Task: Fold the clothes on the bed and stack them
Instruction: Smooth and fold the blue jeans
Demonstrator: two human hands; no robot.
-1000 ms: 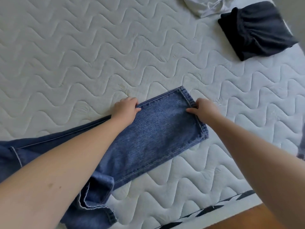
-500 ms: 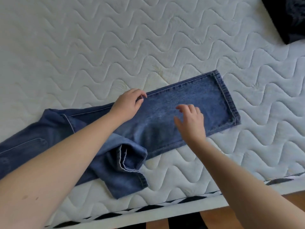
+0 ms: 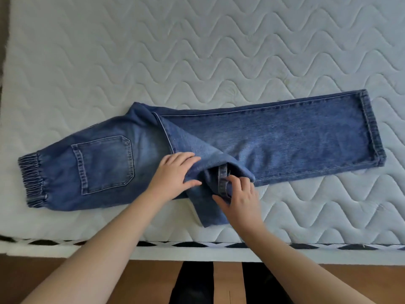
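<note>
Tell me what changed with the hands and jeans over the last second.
Both hands left the straight leg's far end and came to the bunched second leg: the right hand now pinches its hem, the left hand presses flat beside it. The jeans stayed on the bed, one leg laid out flat.

Both your bare forearms reach up from the bottom edge and converge toward the middle. Your left hand (image 3: 175, 176) lies palm down, fingers straight and together, pointing to the right, thumb spread out below them — the hand presses flat on the blue denim jeans (image 3: 285, 137). Your right hand (image 3: 237, 194) sits just beside it to the right, the two close but not touching. Its fingers (image 3: 235, 179) are curled and its thumb points left — together they pinch a bunched fold of the denim. Both wrists are nearly straight.
</note>
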